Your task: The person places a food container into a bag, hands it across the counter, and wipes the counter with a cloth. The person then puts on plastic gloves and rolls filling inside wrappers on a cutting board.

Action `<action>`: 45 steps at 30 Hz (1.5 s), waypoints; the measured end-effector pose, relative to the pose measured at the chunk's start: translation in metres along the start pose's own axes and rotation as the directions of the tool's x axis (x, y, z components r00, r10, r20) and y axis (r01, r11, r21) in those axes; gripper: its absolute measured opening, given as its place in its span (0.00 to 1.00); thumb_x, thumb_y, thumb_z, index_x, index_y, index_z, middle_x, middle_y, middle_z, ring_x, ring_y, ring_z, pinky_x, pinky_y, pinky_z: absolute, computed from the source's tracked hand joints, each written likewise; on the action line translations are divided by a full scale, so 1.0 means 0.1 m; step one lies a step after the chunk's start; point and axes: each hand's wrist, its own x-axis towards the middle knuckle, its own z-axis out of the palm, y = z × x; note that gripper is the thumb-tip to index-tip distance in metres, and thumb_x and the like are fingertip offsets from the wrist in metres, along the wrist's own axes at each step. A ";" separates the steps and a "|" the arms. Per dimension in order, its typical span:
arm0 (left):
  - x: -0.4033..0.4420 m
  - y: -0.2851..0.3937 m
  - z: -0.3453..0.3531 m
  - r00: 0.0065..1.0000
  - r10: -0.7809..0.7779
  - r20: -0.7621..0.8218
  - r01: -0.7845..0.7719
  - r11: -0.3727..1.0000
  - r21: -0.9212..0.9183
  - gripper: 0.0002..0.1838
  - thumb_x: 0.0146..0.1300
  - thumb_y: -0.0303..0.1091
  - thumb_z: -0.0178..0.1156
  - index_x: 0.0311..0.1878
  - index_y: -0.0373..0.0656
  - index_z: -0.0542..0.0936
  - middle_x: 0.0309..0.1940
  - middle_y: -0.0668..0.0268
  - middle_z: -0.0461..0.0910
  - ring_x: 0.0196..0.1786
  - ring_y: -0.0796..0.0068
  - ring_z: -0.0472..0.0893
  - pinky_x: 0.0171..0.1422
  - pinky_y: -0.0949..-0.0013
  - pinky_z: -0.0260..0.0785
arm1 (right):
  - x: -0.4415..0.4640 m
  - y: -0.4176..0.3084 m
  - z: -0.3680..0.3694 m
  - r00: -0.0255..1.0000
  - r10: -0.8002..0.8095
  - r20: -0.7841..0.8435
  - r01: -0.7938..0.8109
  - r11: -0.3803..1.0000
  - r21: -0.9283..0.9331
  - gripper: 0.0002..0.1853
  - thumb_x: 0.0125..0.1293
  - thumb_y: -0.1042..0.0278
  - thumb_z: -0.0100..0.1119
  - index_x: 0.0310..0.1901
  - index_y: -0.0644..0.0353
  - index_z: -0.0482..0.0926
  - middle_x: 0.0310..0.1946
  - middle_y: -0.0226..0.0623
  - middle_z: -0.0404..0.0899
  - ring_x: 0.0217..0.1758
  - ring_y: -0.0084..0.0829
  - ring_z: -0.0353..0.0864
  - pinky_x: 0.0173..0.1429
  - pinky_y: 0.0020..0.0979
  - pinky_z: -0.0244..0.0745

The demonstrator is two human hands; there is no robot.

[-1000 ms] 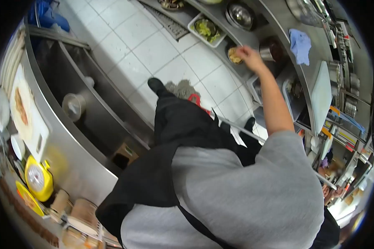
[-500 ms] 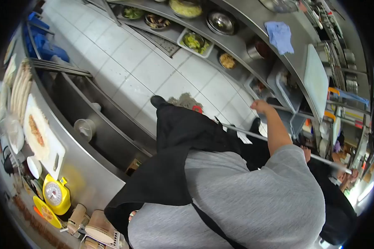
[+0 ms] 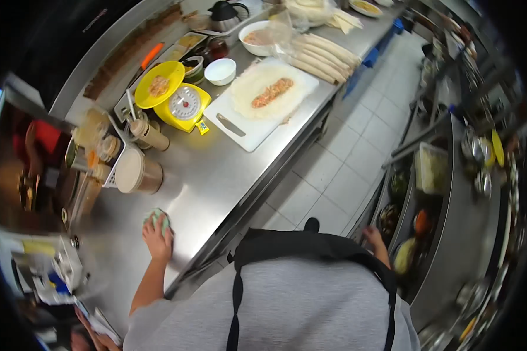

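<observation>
On the steel counter, my left hand presses on a green cloth, just in front of a lidded round tub. My right hand hangs at my right side near the lower shelves, its fingers small and blurred. Farther along the counter lies a white cutting board with a flat sheet of dough on it. A strip of orange-pink filling rests on the dough. A yellow scale stands beside the board, with a yellow plate of similar filling.
Pale dough rolls lie beyond the board, near a white bowl. Squeeze bottles stand behind the tub. Steel shelves with food containers run along my right. Another person's hand shows at bottom left.
The view has swung from the floor and shelves to the counter. My left hand has come into view on the green cloth. My right hand has drawn back from the shelf food to my side.
</observation>
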 end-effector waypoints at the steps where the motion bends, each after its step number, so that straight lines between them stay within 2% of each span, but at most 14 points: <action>1: 0.07 0.09 0.10 0.999 -0.041 -0.011 0.041 0.999 -0.002 0.24 0.61 0.45 0.50 0.62 0.57 0.70 0.66 0.57 0.60 0.68 0.48 0.56 0.68 0.45 0.47 | 0.33 -0.59 -0.35 0.998 -0.058 -0.012 0.058 0.998 -0.022 0.16 0.60 0.57 0.61 0.39 0.64 0.77 0.28 0.38 0.79 0.31 0.28 0.76 0.36 0.33 0.72; 3: 0.18 0.23 0.28 0.877 -0.453 -0.159 0.472 0.875 0.108 0.24 0.64 0.49 0.48 0.64 0.60 0.68 0.66 0.58 0.60 0.66 0.51 0.59 0.66 0.45 0.49 | 1.27 -0.94 -0.75 0.976 -0.211 -0.060 0.215 0.974 0.069 0.17 0.61 0.60 0.62 0.45 0.63 0.78 0.37 0.40 0.82 0.40 0.27 0.80 0.46 0.28 0.73; 7: 0.37 0.46 0.43 0.709 -0.678 -0.195 0.704 0.697 0.137 0.26 0.65 0.53 0.48 0.66 0.63 0.65 0.67 0.59 0.59 0.67 0.52 0.57 0.67 0.44 0.48 | 1.79 -2.28 -1.31 0.937 -0.343 -0.058 0.348 0.919 0.185 0.15 0.64 0.62 0.58 0.48 0.62 0.76 0.35 0.30 0.79 0.36 0.21 0.75 0.39 0.24 0.69; 12: 0.39 0.38 0.47 0.761 -0.603 -0.237 0.638 0.763 0.108 0.27 0.65 0.54 0.48 0.67 0.64 0.64 0.68 0.62 0.58 0.69 0.53 0.55 0.68 0.39 0.45 | 1.99 -2.66 -0.69 0.867 -0.462 0.190 0.413 0.877 0.246 0.15 0.65 0.60 0.56 0.48 0.59 0.76 0.36 0.28 0.78 0.37 0.19 0.74 0.41 0.23 0.66; 15: 0.37 0.35 0.49 0.774 -0.578 -0.260 0.620 0.776 0.118 0.26 0.65 0.53 0.48 0.66 0.63 0.65 0.68 0.60 0.58 0.68 0.53 0.57 0.68 0.39 0.45 | 1.83 -2.39 -0.01 0.814 -0.337 0.473 0.384 0.923 -0.003 0.12 0.65 0.65 0.55 0.47 0.61 0.78 0.39 0.35 0.82 0.43 0.28 0.78 0.49 0.30 0.71; 17: 0.40 0.34 0.51 0.754 -0.596 -0.276 0.632 0.773 0.058 0.26 0.65 0.53 0.48 0.66 0.62 0.65 0.67 0.59 0.58 0.67 0.53 0.58 0.68 0.40 0.46 | 1.77 -2.49 0.15 0.733 -0.245 0.634 0.443 0.880 -0.171 0.14 0.65 0.62 0.54 0.49 0.59 0.78 0.44 0.38 0.81 0.47 0.34 0.79 0.53 0.31 0.71; 20: 0.46 0.56 0.46 0.670 -0.699 -0.251 0.727 0.686 0.030 0.26 0.66 0.54 0.47 0.66 0.61 0.66 0.67 0.57 0.59 0.66 0.51 0.59 0.68 0.42 0.48 | 1.65 -2.66 -0.07 0.515 -0.486 0.706 0.739 0.669 -0.079 0.18 0.65 0.59 0.55 0.52 0.60 0.76 0.47 0.40 0.80 0.50 0.35 0.78 0.55 0.33 0.71; 22: 0.64 0.66 0.54 0.569 -0.785 -0.245 0.816 0.577 0.049 0.26 0.66 0.54 0.47 0.66 0.61 0.66 0.67 0.56 0.59 0.66 0.50 0.59 0.67 0.42 0.48 | 1.57 -3.30 -0.33 0.484 -0.297 0.823 0.688 0.710 -0.148 0.20 0.66 0.57 0.55 0.54 0.61 0.74 0.46 0.40 0.80 0.48 0.34 0.79 0.54 0.32 0.72; 23: 0.70 0.68 0.64 0.550 -0.783 -0.290 0.828 0.556 0.070 0.27 0.67 0.56 0.45 0.66 0.61 0.66 0.67 0.56 0.58 0.66 0.49 0.58 0.68 0.42 0.48 | 1.63 -3.89 -0.50 0.491 -0.015 0.871 0.542 0.788 -0.292 0.21 0.67 0.56 0.55 0.54 0.62 0.73 0.44 0.39 0.81 0.46 0.32 0.80 0.52 0.31 0.73; 25: 0.87 0.80 0.67 0.495 -0.828 -0.263 0.862 0.505 0.033 0.31 0.66 0.62 0.41 0.69 0.61 0.62 0.70 0.54 0.53 0.70 0.44 0.52 0.70 0.39 0.41 | 1.94 -4.37 -0.61 0.359 0.088 0.929 0.488 0.831 -0.267 0.20 0.68 0.54 0.53 0.52 0.61 0.73 0.36 0.37 0.81 0.39 0.26 0.80 0.46 0.28 0.75; 30: 1.17 1.19 0.63 0.527 -0.827 -0.196 0.814 0.558 -0.162 0.38 0.64 0.63 0.45 0.73 0.55 0.53 0.74 0.53 0.42 0.74 0.43 0.41 0.70 0.34 0.27 | 1.72 -5.79 -0.92 0.087 -0.125 0.988 0.556 0.830 0.056 0.19 0.67 0.55 0.55 0.51 0.60 0.73 0.29 0.33 0.79 0.32 0.24 0.79 0.40 0.26 0.74; 34: 1.37 2.12 0.51 0.405 -0.803 -0.437 0.757 0.563 -0.332 0.38 0.59 0.48 0.60 0.70 0.51 0.57 0.73 0.54 0.44 0.74 0.49 0.45 0.69 0.30 0.29 | 1.81 -6.18 -0.87 -0.024 -0.380 0.925 0.795 0.553 0.248 0.20 0.65 0.57 0.57 0.53 0.61 0.73 0.33 0.36 0.80 0.35 0.30 0.80 0.44 0.29 0.73; 40: 1.87 3.72 0.92 0.821 -0.489 -0.295 0.369 0.849 -0.377 0.34 0.48 0.36 0.65 0.63 0.53 0.68 0.67 0.55 0.58 0.71 0.50 0.54 0.66 0.28 0.37 | 2.11 -6.23 -1.11 -0.222 -0.334 0.916 0.785 0.496 0.371 0.22 0.62 0.56 0.60 0.54 0.59 0.74 0.40 0.40 0.79 0.44 0.32 0.79 0.51 0.31 0.73; 45: 2.31 4.07 0.63 0.932 -0.302 -0.199 0.193 0.881 -0.432 0.23 0.53 0.26 0.60 0.54 0.52 0.73 0.64 0.65 0.64 0.68 0.60 0.61 0.71 0.39 0.43 | 2.39 -6.18 -1.17 -0.217 -0.278 0.936 0.835 0.444 0.325 0.22 0.62 0.55 0.60 0.54 0.59 0.74 0.42 0.41 0.78 0.46 0.33 0.78 0.51 0.32 0.73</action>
